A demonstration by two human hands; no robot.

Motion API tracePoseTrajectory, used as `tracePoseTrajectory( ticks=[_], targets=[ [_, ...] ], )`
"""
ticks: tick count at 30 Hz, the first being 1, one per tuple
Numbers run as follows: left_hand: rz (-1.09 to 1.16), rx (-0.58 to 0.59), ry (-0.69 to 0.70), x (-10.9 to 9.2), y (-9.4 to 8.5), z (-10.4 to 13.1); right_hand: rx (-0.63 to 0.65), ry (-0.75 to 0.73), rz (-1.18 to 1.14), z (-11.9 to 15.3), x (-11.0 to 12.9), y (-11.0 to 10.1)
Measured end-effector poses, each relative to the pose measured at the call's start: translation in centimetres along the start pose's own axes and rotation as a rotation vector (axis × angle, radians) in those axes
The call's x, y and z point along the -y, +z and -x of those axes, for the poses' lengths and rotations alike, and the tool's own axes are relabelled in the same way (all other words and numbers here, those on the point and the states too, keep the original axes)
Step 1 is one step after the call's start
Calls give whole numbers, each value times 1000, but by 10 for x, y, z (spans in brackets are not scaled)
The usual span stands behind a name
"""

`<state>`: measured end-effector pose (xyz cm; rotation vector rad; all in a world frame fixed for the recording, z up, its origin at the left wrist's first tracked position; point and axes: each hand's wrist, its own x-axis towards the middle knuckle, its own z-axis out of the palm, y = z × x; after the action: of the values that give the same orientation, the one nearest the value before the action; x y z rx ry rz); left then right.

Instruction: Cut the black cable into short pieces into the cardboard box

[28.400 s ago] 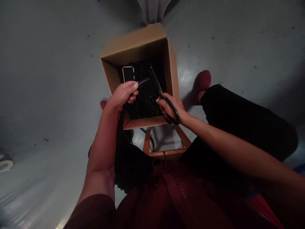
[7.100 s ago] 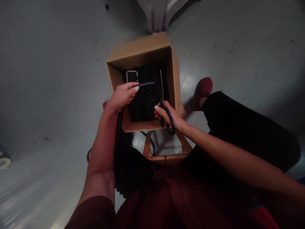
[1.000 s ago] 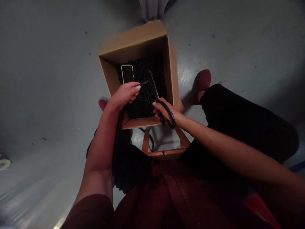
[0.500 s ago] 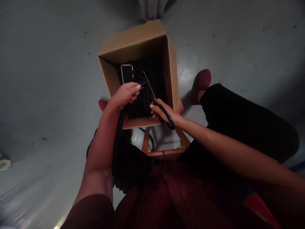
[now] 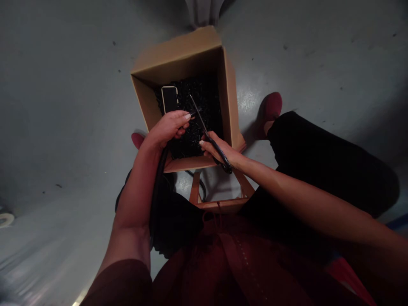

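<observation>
My left hand point(image 5: 174, 126) is closed on a black, ribbed-looking tube point(image 5: 155, 187), whose end pokes out past the thumb. The rest of the tube runs back along the inside of my left forearm. In my right hand point(image 5: 216, 146) is a pair of scissors point(image 5: 199, 114) with black handles, the blades pointing up and away. The tube's end meets the blades, above an open cardboard box point(image 5: 230, 91). Many short black pieces point(image 5: 191, 146) fill the bottom of the box. A phone point(image 5: 170, 99) with a pale edge lies on them, beside my left hand.
A wooden stool or frame point(image 5: 195, 189) stands between the box and my body, with a black tube loop point(image 5: 203, 191) under it. A grey object point(image 5: 204, 12) is beyond the box. A pale roll point(image 5: 5, 219) sits on the floor at far left.
The tube's end has come slightly further right, against the blades. The scissors' handles have drawn closer together and the blades have shifted a little left.
</observation>
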<state>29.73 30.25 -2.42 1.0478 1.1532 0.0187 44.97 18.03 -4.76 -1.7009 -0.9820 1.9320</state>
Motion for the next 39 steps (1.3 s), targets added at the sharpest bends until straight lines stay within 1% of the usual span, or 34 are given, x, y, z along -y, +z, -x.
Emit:
tracePoseTrajectory(
  ticks=[5,10,14,21,33,36,39],
  targets=[
    [-1,18,13,0,2,1,-22,11,38,-2,0,-1],
    [-18,45,11,1,3,1,-56,-43,77,-3,-3,-3],
    [-46,61,1,1,6,1,-56,-36,95,-3,-6,-4],
    [-49,44,-23,0,9,2,-86,-83,120,1,-4,-6],
    [-37,55,-18,1,10,0,-139,-71,251,3,2,-7],
    [-69,43,-6,4,8,-1,-165,-65,279,2,1,-6],
    [-136,5,-17,5,7,-2,-177,-90,305,2,-1,-6]
  ],
)
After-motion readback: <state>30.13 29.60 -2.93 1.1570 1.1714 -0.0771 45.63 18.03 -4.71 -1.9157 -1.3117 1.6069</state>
